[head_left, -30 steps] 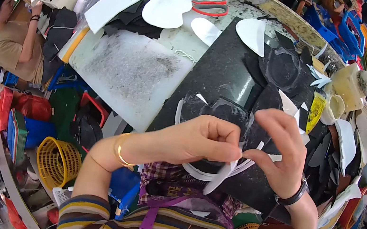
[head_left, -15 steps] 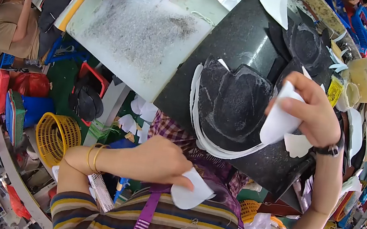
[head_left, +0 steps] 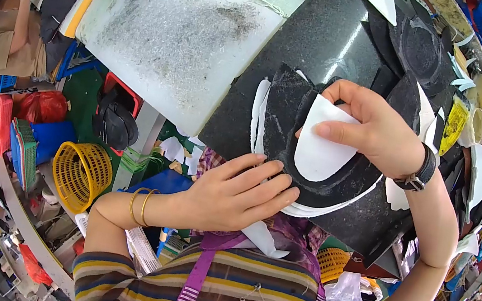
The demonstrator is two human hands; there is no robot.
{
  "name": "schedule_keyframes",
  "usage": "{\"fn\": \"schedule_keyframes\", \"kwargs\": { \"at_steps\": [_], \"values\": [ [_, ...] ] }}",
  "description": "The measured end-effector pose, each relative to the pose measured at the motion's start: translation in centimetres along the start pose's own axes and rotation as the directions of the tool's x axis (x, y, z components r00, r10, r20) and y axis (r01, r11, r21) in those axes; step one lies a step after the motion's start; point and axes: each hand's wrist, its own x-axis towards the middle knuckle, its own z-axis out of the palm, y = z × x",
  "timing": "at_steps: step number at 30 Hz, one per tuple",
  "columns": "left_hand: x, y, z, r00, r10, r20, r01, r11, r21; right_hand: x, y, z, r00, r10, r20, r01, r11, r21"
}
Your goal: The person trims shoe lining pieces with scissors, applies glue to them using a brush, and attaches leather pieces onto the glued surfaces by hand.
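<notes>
A rounded white piece [head_left: 324,148] is pinched in my right hand [head_left: 376,131], between thumb and fingers, over a black curved piece [head_left: 285,110]. My left hand [head_left: 246,195] lies with its fingers spread on the lower left edge of that black piece; its thumb is hidden. Curved white strips [head_left: 332,210] show around the outer edge of the black piece, on a dark stone slab [head_left: 242,122]. Another white piece [head_left: 265,237] rests below my left hand, against the apron. A small white piece [head_left: 396,196] lies to the right, below my right wrist.
A white board [head_left: 175,45] with grey marks adjoins the slab on the left. More black pieces [head_left: 418,46] lie at the slab's upper right, near a yellow packet [head_left: 455,126]. Yellow basket [head_left: 80,175] at lower left. Another person [head_left: 12,42] is at the far left.
My left hand has moved up from the apron onto the black piece, leaving its white piece below. My right hand has moved left and down with the white piece. The view has shifted.
</notes>
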Motion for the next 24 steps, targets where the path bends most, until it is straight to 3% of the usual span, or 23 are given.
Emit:
{"fn": "schedule_keyframes", "kwargs": {
  "at_steps": [5, 7, 8, 9, 12, 15, 17, 19, 21, 22, 24],
  "values": [
    [0.9, -0.1, -0.9, 0.992, 0.007, 0.129, -0.015, 0.998, 0.058, -0.2, -0.1, -0.1, 0.999, 0.019, -0.026, -0.018, 0.999, 0.038],
    [1.2, -0.2, -1.3, 0.990, 0.000, 0.140, -0.006, 0.999, 0.040, -1.5, -2.0, 0.4, 0.991, -0.017, -0.131, -0.043, 0.898, -0.438],
    [1.4, -0.2, -1.4, 0.989, 0.001, 0.145, -0.005, 1.000, 0.026, -2.1, -1.1, 0.9, 0.914, -0.380, -0.143, 0.209, 0.742, -0.637],
    [1.5, -0.2, -1.5, 0.988, -0.009, 0.156, 0.008, 1.000, 0.005, -2.4, -1.3, 0.9, 0.883, -0.447, -0.144, 0.211, 0.652, -0.728],
    [1.9, -0.5, -2.1, 0.982, 0.008, 0.191, 0.006, 0.997, -0.076, -1.9, 0.0, 0.0, 0.879, -0.452, -0.155, 0.213, 0.662, -0.719],
    [2.3, -0.7, -2.8, 0.968, 0.034, 0.248, -0.007, 0.994, -0.111, -1.7, 0.7, 0.0, 0.857, -0.501, -0.125, 0.230, 0.587, -0.776],
    [3.1, -0.8, -3.2, 0.963, 0.047, 0.265, -0.018, 0.994, -0.111, -2.3, 0.3, 1.2, 0.891, -0.408, -0.201, 0.062, 0.547, -0.835],
    [4.6, -1.0, -3.4, 0.966, 0.069, 0.251, -0.058, 0.997, -0.047, -2.3, 1.1, 1.6, 0.745, -0.627, -0.226, 0.108, 0.448, -0.888],
    [6.7, -1.8, -2.2, 0.967, 0.182, 0.176, -0.161, 0.979, -0.127, -3.5, 1.2, 0.8, 0.665, -0.737, -0.119, 0.189, 0.321, -0.928],
    [6.9, -2.1, -1.3, 0.972, 0.159, 0.173, -0.123, 0.971, -0.203, -4.6, 1.6, 0.6, 0.634, -0.758, -0.156, 0.176, 0.337, -0.925],
    [6.7, -2.1, -0.5, 0.981, 0.102, 0.164, -0.053, 0.959, -0.279, -8.9, 2.4, -1.3, 0.678, -0.680, -0.277, -0.029, 0.352, -0.936]
  ]
}}
